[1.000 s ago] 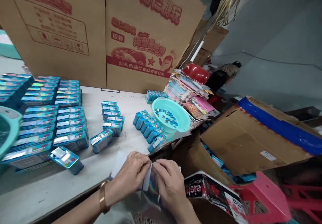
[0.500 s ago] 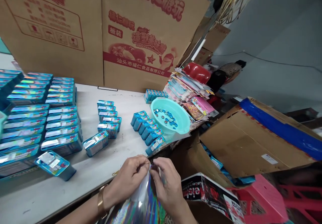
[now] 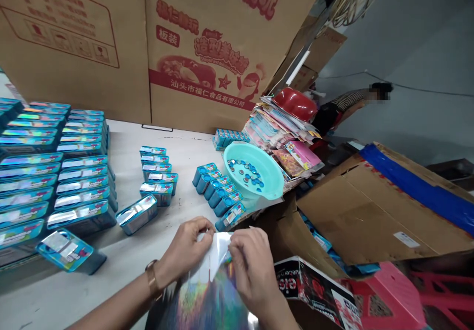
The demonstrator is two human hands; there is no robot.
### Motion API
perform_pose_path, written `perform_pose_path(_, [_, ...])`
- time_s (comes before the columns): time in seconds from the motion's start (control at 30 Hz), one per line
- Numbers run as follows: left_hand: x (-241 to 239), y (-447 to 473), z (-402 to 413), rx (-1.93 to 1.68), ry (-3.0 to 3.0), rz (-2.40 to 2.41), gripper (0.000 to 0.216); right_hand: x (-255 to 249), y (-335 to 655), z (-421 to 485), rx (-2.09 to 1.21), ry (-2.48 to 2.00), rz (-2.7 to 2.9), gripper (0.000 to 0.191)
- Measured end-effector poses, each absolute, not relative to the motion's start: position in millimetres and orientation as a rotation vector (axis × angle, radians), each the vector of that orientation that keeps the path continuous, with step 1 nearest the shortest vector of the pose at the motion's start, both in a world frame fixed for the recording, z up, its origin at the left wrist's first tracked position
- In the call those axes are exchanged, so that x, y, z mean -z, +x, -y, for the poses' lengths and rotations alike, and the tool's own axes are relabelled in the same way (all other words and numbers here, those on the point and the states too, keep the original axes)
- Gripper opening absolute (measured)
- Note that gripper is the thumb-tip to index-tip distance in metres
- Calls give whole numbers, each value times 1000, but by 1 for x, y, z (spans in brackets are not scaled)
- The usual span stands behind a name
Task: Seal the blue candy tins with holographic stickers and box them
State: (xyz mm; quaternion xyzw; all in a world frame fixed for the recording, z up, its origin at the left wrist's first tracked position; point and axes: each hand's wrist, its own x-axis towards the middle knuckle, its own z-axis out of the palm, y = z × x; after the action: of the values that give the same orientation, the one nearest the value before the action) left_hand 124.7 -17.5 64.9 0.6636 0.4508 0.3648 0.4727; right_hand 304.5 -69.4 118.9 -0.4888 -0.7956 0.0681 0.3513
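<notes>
A shiny rainbow-reflecting sheet hangs at the table's front edge, its lower part running out of view. My left hand pinches its top left corner between thumb and fingers. At the top right, my right hand is closed on the edge, where a pale flap shows between the hands. Whether the flap is a folded corner or a separate layer, I cannot tell. Just beyond my hands stands a row of small blue boxes with round openings. A blue box with a silvery strip on top lies further left.
Many blue boxes stand in rows at left. A turquoise basin holds small round blue pieces. Behind is a large carton; at right, an open carton and a pink stool. A person bends over in the background.
My hands have moved apart along the sheet's top edge, and the pale flap between them now shows. The view has shifted slightly.
</notes>
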Motion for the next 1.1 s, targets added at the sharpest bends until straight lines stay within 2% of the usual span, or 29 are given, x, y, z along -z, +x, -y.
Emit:
perform_pose_path(0.1, [-61, 119, 2, -843, 1700, -1099, 34, -135, 315, 46, -489, -1437, 1895, 19])
perform_pose_path(0.2, [-65, 117, -6, -675, 1627, -906, 38, -136, 326, 15, -786, -1475, 1721, 23])
perform_pose_path(0.27, [-69, 119, -9, -602, 1531, -824, 55, -130, 330, -5, -880, -1456, 1677, 25])
perform_pose_path(0.33, [-71, 123, -14, -595, 1428, -794, 53, -122, 333, -20, -907, -1447, 1666, 26])
perform_pose_path(0.4, [-69, 128, -23, -621, 1338, -791, 31, -115, 335, -30, -906, -1452, 1666, 26])
perform_pose_path(0.43, [-67, 131, -28, -643, 1303, -808, 28, -112, 335, -33, -905, -1457, 1668, 25])
perform_pose_path(0.57, [-56, 142, -47, -709, 1277, -930, 45, -102, 334, -42, -815, -1545, 1704, 21])
perform_pose_path(0.7, [-46, 152, -54, -729, 1313, -1030, 45, -91, 332, -51, -432, -1699, 1831, 19])
perform_pose_path(0.8, [-42, 157, -54, -740, 1327, -1080, 45, -85, 333, -56, -261, -1689, 1915, 16])
perform_pose_path(1.1, [-36, 161, -56, -768, 1341, -1138, 46, -75, 335, -64, -214, -1692, 1955, 12])
